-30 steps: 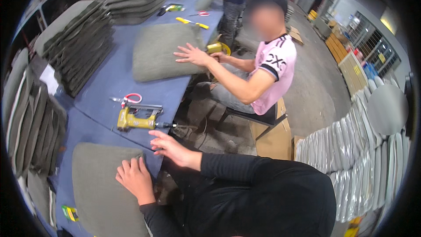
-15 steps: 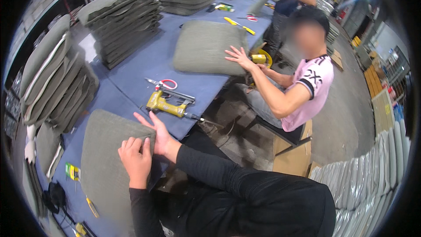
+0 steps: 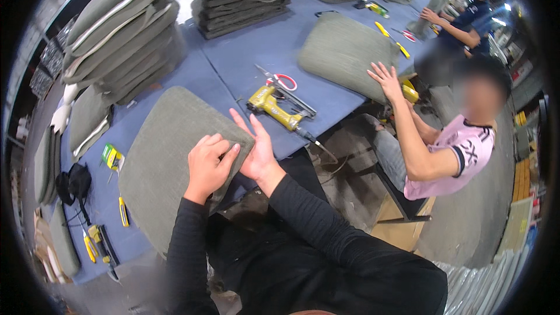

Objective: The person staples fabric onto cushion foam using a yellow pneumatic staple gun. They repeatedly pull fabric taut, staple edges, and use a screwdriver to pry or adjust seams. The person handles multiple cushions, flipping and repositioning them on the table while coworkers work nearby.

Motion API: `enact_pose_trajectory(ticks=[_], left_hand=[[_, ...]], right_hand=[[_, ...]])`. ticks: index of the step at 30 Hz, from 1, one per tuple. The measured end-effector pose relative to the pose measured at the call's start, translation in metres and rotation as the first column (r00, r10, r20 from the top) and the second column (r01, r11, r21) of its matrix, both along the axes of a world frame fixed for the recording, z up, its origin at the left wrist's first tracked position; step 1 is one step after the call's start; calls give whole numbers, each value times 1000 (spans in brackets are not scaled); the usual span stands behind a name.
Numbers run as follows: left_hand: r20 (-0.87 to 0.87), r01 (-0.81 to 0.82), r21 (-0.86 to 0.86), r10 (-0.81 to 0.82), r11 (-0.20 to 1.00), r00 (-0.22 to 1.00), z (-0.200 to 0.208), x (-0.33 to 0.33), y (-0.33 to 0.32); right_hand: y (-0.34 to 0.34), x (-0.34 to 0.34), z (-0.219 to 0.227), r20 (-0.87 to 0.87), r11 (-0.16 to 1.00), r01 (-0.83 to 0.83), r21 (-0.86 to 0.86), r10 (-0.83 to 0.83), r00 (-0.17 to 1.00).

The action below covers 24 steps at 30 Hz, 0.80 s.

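A grey-green fabric seat cushion (image 3: 169,134) lies on the blue table in front of me, its near corner between my two hands. My left hand (image 3: 211,166) has its fingers curled on the fabric by that corner, thumb stretched along the edge. Against the corner's outer side rests my right hand (image 3: 259,154), palm turned up and fingers extended. Just beyond it, a yellow staple gun (image 3: 277,109) with an air hose lies on the table, beside red-handled scissors (image 3: 283,80).
Tall stacks of cushions (image 3: 242,0) stand along the far side, with another stack (image 3: 122,35) at left. A yellow cutter (image 3: 123,211) and a second staple gun (image 3: 102,244) lie at left. At right, a seated co-worker (image 3: 449,157) touches another cushion (image 3: 344,52); another person (image 3: 466,26) stands behind.
The view has swung left, so everything sits further right. Both hands stay at the cushion's corner; my left thumb now points out along the edge, where before it was drawn up by the fingers.
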<state>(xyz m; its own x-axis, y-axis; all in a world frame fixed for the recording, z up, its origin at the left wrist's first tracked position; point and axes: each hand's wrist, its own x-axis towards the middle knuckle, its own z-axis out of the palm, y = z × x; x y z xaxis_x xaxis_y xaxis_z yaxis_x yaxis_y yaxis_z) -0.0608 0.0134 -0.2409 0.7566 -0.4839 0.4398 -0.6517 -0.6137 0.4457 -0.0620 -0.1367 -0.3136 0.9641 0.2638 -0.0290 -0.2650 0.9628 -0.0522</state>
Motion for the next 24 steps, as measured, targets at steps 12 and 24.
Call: enact_pose_trajectory(ticks=[12, 24], left_hand=[[-67, -104, -327, 86, 939, 994, 106, -9, 52], [-12, -94, -639, 112, 763, 994, 163, -69, 191]], right_hand=[[50, -24, 111, 442, 808, 333, -487, -102, 891], [127, 24, 180, 972, 458, 859, -228, 152, 177]])
